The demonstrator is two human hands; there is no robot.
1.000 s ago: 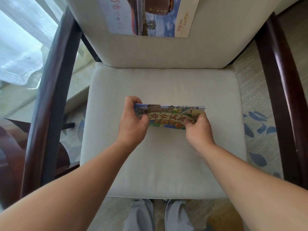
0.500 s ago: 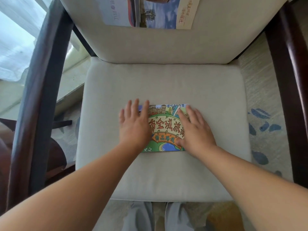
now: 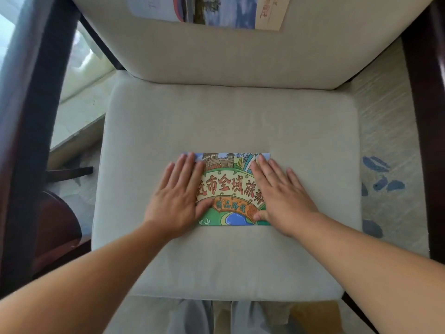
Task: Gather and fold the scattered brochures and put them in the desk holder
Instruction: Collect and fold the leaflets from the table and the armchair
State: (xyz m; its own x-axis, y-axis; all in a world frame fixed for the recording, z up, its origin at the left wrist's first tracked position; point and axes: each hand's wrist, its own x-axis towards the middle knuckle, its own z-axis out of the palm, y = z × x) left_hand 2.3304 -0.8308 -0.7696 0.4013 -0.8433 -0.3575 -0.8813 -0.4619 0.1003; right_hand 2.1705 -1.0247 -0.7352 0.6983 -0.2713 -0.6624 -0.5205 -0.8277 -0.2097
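Note:
A folded colourful brochure [image 3: 228,189] with red Chinese characters lies flat on the beige seat cushion [image 3: 228,121] of an armchair. My left hand [image 3: 179,198] rests palm down on its left end, fingers spread. My right hand [image 3: 280,196] lies palm down over its right end, partly on the cushion. Both hands press on the paper and hide its side edges. Other brochures [image 3: 212,10] lean against the chair's backrest at the top. No desk holder shows in this view.
Dark wooden armrests [image 3: 31,131] flank the seat on the left and right [image 3: 423,92]. A pale carpet with blue marks [image 3: 382,174] lies to the right. A window sill and curtain are at the left. My grey trouser legs [image 3: 216,317] show below the cushion's front edge.
A second ago both hands held the brochure tilted up by its ends. It now lies flat on the cushion, and both palms have spread outward across it.

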